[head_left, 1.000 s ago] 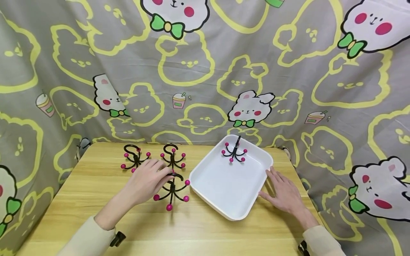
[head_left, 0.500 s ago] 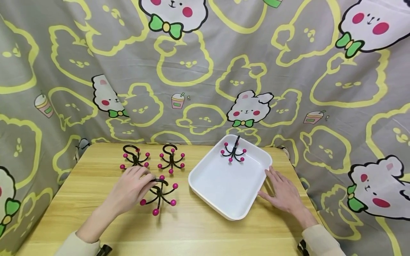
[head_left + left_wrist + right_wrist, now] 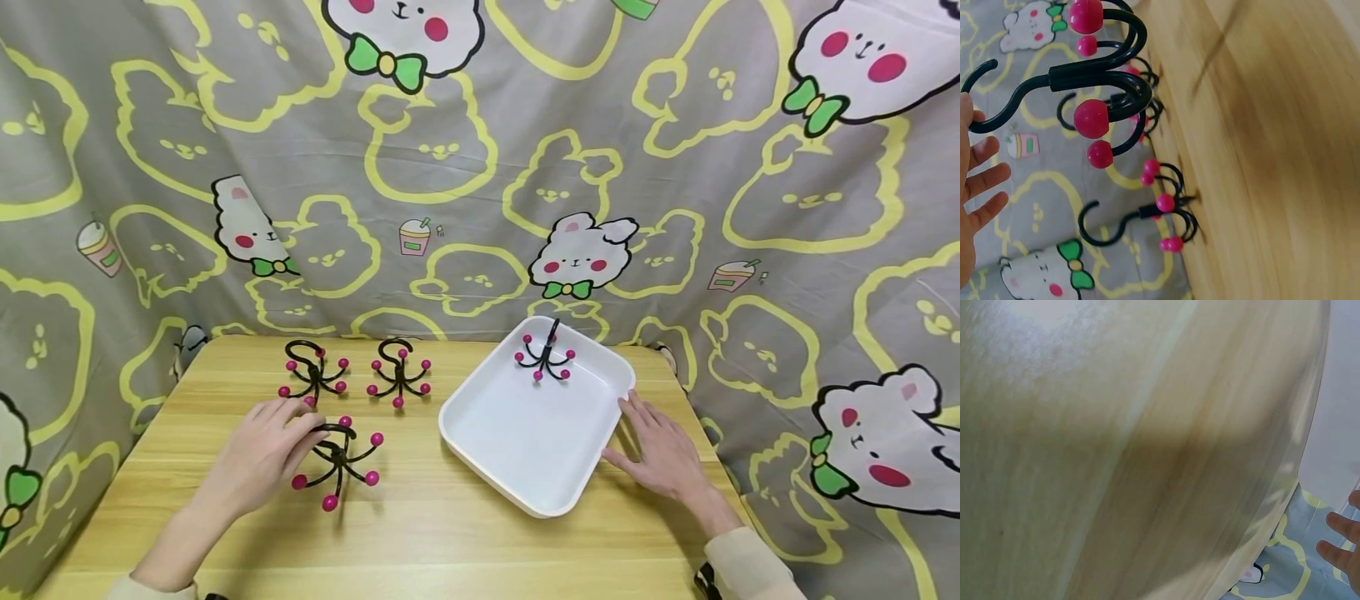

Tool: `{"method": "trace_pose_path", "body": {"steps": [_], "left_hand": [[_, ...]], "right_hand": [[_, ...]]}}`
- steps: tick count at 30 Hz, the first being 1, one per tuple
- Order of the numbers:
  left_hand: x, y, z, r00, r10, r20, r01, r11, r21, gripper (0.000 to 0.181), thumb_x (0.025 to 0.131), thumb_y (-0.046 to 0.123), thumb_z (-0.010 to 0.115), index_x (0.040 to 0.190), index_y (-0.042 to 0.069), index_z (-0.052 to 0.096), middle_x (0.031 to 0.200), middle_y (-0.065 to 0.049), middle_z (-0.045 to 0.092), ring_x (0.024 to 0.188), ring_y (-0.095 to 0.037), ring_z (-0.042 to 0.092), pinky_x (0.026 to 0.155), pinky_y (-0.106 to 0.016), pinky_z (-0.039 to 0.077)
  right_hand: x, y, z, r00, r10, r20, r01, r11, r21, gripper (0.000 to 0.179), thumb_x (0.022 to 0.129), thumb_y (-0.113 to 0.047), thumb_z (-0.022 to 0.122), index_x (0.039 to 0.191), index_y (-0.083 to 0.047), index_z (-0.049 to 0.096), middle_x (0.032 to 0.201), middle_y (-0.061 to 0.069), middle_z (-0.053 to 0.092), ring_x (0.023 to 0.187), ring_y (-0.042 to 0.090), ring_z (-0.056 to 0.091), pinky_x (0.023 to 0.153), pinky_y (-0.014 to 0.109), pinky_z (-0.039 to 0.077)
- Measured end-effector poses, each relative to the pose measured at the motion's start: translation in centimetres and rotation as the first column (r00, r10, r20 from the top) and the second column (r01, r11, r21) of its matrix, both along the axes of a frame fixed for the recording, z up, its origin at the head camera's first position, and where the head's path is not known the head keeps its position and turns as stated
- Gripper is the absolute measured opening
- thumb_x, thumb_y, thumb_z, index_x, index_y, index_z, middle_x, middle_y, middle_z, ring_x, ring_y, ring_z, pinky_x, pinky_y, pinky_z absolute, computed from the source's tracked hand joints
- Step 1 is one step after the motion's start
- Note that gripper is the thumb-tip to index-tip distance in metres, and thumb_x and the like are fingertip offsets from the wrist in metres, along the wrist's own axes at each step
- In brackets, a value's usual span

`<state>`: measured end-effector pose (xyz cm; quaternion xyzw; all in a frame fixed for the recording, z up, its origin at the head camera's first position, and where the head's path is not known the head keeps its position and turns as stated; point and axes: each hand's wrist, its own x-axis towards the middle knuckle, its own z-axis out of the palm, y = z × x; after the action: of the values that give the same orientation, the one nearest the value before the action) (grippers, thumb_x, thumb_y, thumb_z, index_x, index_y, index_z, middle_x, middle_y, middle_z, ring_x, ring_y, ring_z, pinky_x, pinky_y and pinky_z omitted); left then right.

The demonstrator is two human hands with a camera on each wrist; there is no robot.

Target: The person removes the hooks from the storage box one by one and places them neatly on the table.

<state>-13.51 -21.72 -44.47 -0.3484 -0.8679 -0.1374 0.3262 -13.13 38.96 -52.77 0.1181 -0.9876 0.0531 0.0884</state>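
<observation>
Left hand (image 3: 258, 450) pinching, I hold one pink-balled hook (image 3: 339, 457) by its curved top, clear of the counter (image 3: 450, 542), left of the white tray (image 3: 517, 442); my right hand (image 3: 663, 454), fingers loose, touches the tray's rim.

At 9 o'clock the left hand (image 3: 979, 185) pinches the hook of a black curved-armed rack (image 3: 1067, 77) with round pink tips. A similar rack (image 3: 1119, 99) shows partly behind it; a third rack (image 3: 1150, 211) stands at 6 o'clock on the pale wooden table (image 3: 1285, 156).
</observation>
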Motion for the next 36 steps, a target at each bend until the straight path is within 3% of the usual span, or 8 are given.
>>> {"method": "trace_pose_path", "body": {"steps": [9, 17, 32, 36], "left_hand": [[-0.1, -3.1, -0.1, 0.999, 0.05, -0.001, -0.05, 0.998, 0.023, 0.059, 0.114, 0.051, 0.032, 0.099, 0.01, 0.072, 0.091, -0.007, 0.069, 0.086, -0.031, 0.067, 0.082, -0.054, 0.051], [-0.3, -5.5, -1.1, 0.996, 0.089, 0.028, -0.089, 0.996, 0.02, 0.063, 0.113, 0.053, 0.029, 0.1, 0.009, 0.072, 0.092, -0.008, 0.069, 0.088, -0.032, 0.065, 0.087, -0.052, 0.048], [-0.4, -6.9, -2.9, 0.993, 0.116, 0.035, -0.115, 0.993, -0.006, 0.066, 0.113, 0.054, 0.026, 0.102, 0.01, 0.074, 0.094, -0.009, 0.07, 0.089, -0.032, 0.066, 0.078, -0.049, 0.048], [-0.5, -7.2, -3.3, 0.993, 0.115, 0.037, -0.114, 0.993, -0.014, 0.061, 0.113, 0.053, 0.031, 0.103, 0.011, 0.075, 0.095, -0.009, 0.071, 0.09, -0.033, 0.067, 0.076, -0.05, 0.049]], "right_hand": [[-0.1, -0.4, 0.0, 1.0, 0.005, -0.01, -0.005, 1.0, -0.008, 0.1, 0.09, -0.069, 0.068, 0.162, -0.006, 0.039, 0.169, 0.024, 0.035, 0.145, 0.051, 0.049, 0.114, 0.067, 0.044], [-0.1, -0.3, 0.1, 1.0, 0.005, -0.01, -0.005, 1.0, -0.007, 0.1, 0.09, -0.068, 0.069, 0.161, -0.005, 0.039, 0.169, 0.024, 0.036, 0.145, 0.051, 0.048, 0.114, 0.067, 0.044], [0.1, -0.2, 0.1, 1.0, 0.0, -0.014, 0.0, 1.0, -0.004, 0.099, 0.09, -0.068, 0.068, 0.161, -0.005, 0.039, 0.169, 0.024, 0.036, 0.145, 0.05, 0.049, 0.116, 0.065, 0.043], [0.1, -0.2, 0.2, 1.0, -0.002, -0.005, 0.002, 1.0, -0.001, 0.099, 0.09, -0.069, 0.068, 0.162, -0.005, 0.038, 0.169, 0.023, 0.035, 0.146, 0.05, 0.048, 0.116, 0.065, 0.042]]}}
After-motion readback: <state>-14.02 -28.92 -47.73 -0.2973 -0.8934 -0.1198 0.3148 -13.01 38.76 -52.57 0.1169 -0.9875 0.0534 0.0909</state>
